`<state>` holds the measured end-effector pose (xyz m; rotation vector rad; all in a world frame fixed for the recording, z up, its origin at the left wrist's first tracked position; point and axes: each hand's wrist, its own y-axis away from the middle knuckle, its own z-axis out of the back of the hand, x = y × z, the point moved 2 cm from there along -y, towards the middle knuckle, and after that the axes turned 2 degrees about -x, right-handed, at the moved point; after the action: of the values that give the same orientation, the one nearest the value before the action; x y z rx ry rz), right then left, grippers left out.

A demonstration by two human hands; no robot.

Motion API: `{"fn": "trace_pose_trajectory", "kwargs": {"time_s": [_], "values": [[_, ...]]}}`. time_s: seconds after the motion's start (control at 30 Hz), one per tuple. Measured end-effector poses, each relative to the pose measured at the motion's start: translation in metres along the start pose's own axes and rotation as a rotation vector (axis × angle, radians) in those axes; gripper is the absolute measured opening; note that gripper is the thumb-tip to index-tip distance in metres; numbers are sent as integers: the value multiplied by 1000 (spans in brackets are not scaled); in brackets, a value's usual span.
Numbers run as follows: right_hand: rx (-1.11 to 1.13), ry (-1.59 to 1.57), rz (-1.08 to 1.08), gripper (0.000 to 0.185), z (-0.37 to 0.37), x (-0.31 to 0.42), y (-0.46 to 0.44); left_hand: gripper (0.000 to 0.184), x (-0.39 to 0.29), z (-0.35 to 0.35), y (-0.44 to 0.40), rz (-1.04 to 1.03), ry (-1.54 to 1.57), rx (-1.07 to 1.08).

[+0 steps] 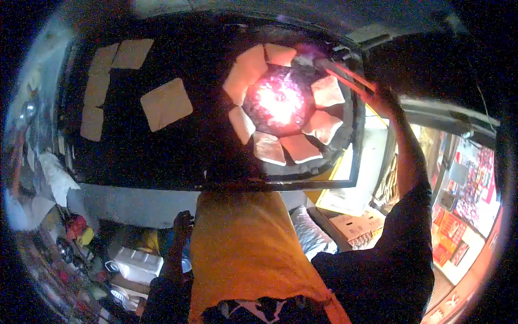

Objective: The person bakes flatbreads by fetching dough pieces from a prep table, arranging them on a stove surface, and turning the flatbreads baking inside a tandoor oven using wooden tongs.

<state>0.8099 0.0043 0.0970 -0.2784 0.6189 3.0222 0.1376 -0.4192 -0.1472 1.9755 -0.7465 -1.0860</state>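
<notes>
My right hand (384, 101) is closed around a pair of tongs (349, 77), which glow reddish in the light. Their far tips reach the upper right of a ring of flat, bread-like slices; whether they grip one is unclear in the dark. A bright pinkish-white glow (279, 102) fills the ring's middle. The nearest slice below the tongs (327, 92) stands tilted around the heat, like a lower one (301, 148). My left hand (184, 220) hangs low beside the orange apron (237, 243), too dark to make out its fingers.
On the dark tabletop (162, 162), a single square slice (167, 105) lies left of the ring, with several more along the left edge (97, 89). Below are a white container (137, 264) at left and a cardboard box (359, 227) at right. Brightly lit packages stand far right.
</notes>
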Motion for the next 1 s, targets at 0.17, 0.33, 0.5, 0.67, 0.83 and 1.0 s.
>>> {"fn": "trace_pose_trajectory", "kwargs": {"time_s": [0.17, 0.33, 0.5, 0.67, 0.83, 1.0], "values": [[30, -101, -80, 58, -52, -34, 38, 34, -11, -4, -19, 124, -448, -190], [146, -211, -12, 55, -153, -70, 2, 29, -17, 9, -17, 61, -199, -40], [23, -21, 134, 52, -62, -3, 31, 26, -30, 2, 0, 153, -424, -231], [-123, -8, 68, 46, -87, -26, -17, 37, 30, 86, -20, 96, 7, 53], [-84, 120, 95, 58, -104, -20, -64, 31, 12, 53, 11, -184, -465, -21], [-131, 146, -24, 61, -84, -4, -43, 28, -3, 42, 27, -319, -840, 28]]}}
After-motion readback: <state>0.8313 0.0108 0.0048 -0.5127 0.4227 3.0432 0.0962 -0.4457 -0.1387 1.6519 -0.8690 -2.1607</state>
